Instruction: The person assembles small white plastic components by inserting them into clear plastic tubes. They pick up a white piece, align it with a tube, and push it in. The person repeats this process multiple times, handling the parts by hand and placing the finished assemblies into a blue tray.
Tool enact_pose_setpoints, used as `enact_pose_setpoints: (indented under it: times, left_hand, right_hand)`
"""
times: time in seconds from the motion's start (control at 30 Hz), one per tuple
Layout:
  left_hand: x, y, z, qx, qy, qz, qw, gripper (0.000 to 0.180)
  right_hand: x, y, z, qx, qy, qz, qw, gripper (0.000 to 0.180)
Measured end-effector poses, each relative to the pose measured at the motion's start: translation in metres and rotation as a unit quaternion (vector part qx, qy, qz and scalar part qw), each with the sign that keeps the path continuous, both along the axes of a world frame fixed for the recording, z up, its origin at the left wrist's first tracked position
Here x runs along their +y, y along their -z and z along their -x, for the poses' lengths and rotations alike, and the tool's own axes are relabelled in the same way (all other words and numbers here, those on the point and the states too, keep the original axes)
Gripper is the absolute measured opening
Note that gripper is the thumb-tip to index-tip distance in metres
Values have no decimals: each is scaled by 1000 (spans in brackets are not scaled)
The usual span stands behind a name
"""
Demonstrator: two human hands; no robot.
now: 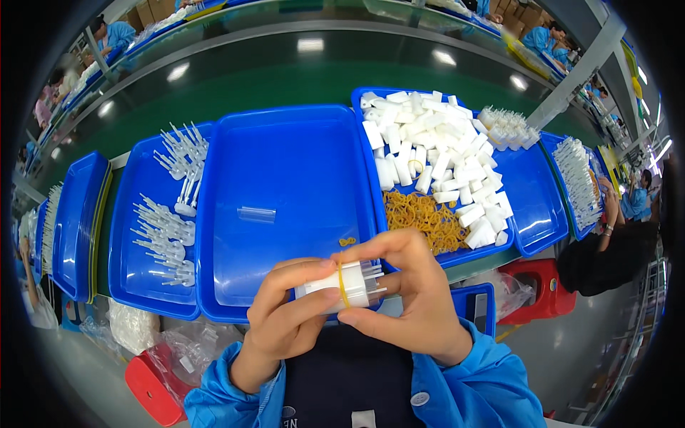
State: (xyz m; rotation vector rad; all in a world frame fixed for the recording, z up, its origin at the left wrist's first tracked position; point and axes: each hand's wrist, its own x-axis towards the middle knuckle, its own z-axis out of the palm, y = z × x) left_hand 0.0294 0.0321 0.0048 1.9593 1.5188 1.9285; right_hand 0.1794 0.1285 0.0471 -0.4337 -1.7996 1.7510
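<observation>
Over the near edge of the middle blue tray (285, 143), both hands hold a bundle of white plastic pieces (358, 284) with thin rods sticking out at its right end. Clear plastic shows around part of it. My left hand (285, 310) is closed around the bundle's left end. My right hand (414, 299) grips its right side, thumb and fingertips at a yellow rubber band (343, 287) that circles the bundle. Inside the tray lie some clear plastic tubes (256, 215) and a few loose rubber bands (347, 242).
A right-hand tray holds white foam-like blocks (428, 143) and a heap of rubber bands (428, 221). The left tray (132, 214) carries white rodded parts (164, 242). Beyond runs a green conveyor belt (285, 71). Red stools (153, 389) stand below; a co-worker in black (606, 257) sits at right.
</observation>
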Motion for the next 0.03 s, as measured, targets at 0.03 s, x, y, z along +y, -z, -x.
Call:
enact_pose_setpoints:
  times: [0.03]
  left_hand:
    - [-1, 0, -2, -8, -9, 3, 1000, 39]
  right_hand:
    - [1, 0, 0, 1, -1, -1, 1000, 81]
